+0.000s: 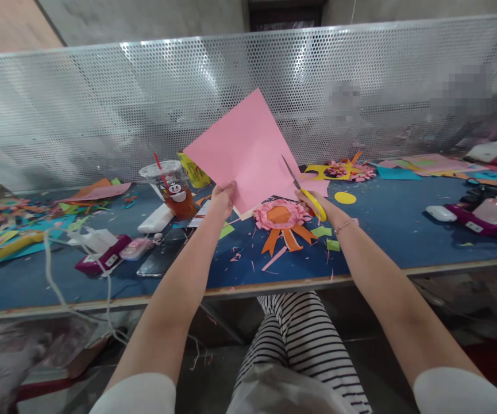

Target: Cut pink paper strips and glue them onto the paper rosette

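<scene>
A large pink paper sheet (pixel 243 144) is raised above the table, its lower left edge pinched in my left hand (pixel 223 200). My right hand (pixel 317 202) grips yellow-handled scissors (pixel 315 204), whose blades point up and to the left, overlapping the sheet's right edge in the view. Below the sheet a pink paper rosette (pixel 280 215) with an orange centre and orange tails lies on the blue table. Small pink scraps (pixel 236 254) and green paper pieces (pixel 333 245) are scattered around it.
A drink cup (pixel 174 190) with a red straw stands left of my left hand, near a white box (pixel 155 218) and a dark phone (pixel 162 259). Purple power strips (pixel 101 259) sit at both sides. A perforated metal screen (pixel 145 103) runs behind the table (pixel 381 230).
</scene>
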A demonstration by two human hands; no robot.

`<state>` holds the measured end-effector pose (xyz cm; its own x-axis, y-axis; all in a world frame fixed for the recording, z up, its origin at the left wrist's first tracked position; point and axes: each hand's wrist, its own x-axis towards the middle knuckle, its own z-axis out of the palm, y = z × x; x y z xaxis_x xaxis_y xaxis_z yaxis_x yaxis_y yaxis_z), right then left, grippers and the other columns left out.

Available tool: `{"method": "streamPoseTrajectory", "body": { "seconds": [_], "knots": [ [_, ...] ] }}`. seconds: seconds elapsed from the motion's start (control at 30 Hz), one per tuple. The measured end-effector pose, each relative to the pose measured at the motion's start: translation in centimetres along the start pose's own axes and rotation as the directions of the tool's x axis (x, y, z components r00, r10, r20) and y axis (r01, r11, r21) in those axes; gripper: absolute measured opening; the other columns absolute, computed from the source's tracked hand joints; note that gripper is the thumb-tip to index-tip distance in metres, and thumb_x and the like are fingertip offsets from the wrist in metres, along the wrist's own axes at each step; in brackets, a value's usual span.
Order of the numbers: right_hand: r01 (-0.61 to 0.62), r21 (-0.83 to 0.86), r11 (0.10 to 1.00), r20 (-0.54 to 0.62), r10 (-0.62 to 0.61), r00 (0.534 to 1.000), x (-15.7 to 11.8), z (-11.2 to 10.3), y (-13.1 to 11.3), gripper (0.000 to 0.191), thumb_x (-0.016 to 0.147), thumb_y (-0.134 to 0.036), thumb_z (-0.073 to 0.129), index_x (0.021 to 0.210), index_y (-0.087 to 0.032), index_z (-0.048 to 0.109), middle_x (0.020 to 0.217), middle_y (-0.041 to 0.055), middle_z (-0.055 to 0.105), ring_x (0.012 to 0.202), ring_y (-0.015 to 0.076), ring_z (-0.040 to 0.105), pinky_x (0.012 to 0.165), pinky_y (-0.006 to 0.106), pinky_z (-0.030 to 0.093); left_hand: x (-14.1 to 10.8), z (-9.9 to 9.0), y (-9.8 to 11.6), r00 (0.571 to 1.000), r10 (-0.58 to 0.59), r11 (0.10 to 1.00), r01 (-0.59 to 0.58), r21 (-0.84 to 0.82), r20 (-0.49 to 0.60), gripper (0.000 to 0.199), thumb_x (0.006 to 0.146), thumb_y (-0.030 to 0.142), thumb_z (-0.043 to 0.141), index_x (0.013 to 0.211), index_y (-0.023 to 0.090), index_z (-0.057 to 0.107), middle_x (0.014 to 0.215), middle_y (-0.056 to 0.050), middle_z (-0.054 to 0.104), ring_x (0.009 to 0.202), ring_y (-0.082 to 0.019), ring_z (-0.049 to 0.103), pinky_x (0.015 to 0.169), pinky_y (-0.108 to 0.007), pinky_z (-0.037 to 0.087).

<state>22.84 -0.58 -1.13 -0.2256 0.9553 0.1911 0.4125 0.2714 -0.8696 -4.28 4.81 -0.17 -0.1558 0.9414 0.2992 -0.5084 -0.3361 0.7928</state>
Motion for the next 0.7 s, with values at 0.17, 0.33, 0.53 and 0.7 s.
{"method": "streamPoseTrajectory", "body": {
  "seconds": [0.17,0.33,0.53,0.7],
  "knots": [
    [0.013,0.0,1.0,-0.033,-0.013,0.999,0.1,0.0,-0.2,0.057,0.066,-0.076,0.046,0.061,-0.019,0.04,0.049,-0.0034,0.036,0.046,0.0084,0.032,0.045,0.024,0.028,0.1,0.0,0.1,1.0,0.01,1.0,-0.01,0.02,-0.013,0.014,0.064,0.012,0.069,0.076,0.018,0.065,0.081,-0.001,0.069,0.077,-0.014,0.065,0.08,-0.029,0.052],
    [0.034,0.004,0.999,-0.044,-0.033,0.998,-0.4,0.3,-1.0,0.055,0.07,-0.074,0.043,0.061,-0.019,0.04,0.05,-0.0041,0.034,0.046,0.0074,0.029,0.045,0.024,0.027,0.3,-0.2,0.0,1.0,0.01,0.999,-0.009,0.035,-0.02,0.016,0.063,0.013,0.07,0.077,0.017,0.065,0.08,-0.002,0.069,0.074,-0.014,0.065,0.077,-0.03,0.053],
    [0.068,0.022,0.997,0.008,-0.069,0.998,-1.0,0.4,-1.8,0.056,0.069,-0.075,0.043,0.064,-0.019,0.039,0.053,-0.0046,0.036,0.048,0.0072,0.032,0.047,0.022,0.029,0.4,-0.5,-0.1,0.999,0.034,0.998,-0.035,0.061,0.017,0.028,0.056,0.018,0.076,0.08,0.016,0.064,0.079,-0.004,0.07,0.069,-0.013,0.064,0.076,-0.029,0.053],
    [0.042,0.048,0.998,0.012,-0.042,0.999,0.0,0.3,-1.1,0.056,0.072,-0.075,0.039,0.064,-0.019,0.04,0.054,-0.0039,0.039,0.047,0.0069,0.035,0.047,0.022,0.03,-0.3,0.3,0.2,0.995,0.098,0.983,-0.101,0.155,0.029,0.032,0.058,0.024,0.075,0.086,0.014,0.065,0.078,-0.004,0.07,0.063,-0.013,0.063,0.07,-0.029,0.054]
  ]
}}
